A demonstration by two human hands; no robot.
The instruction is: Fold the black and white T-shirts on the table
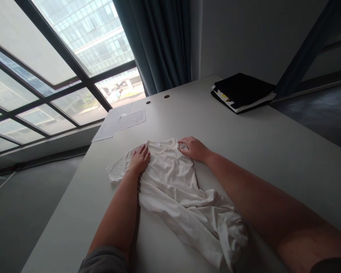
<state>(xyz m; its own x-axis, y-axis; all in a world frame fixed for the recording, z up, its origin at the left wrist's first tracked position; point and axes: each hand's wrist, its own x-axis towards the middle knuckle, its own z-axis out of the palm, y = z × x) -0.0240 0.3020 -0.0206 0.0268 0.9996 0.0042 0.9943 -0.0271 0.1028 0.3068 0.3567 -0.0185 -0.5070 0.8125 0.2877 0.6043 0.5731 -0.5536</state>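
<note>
Under flat, spread fingers, the left hand and right hand press, gripping nothing, beside the collar of a white T-shirt on the table, probably light, limp, best pinched at the shoulders.

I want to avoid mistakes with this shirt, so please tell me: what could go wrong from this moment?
1. The lower part of the white T-shirt lies bunched and twisted near the right forearm, so creases might get pressed in.
2. Both hands, left hand and right hand, rest flat at the shoulders only; the loose hem could drag.
3. The paper sheets lie close beyond the collar and might be pushed along the table.
</note>
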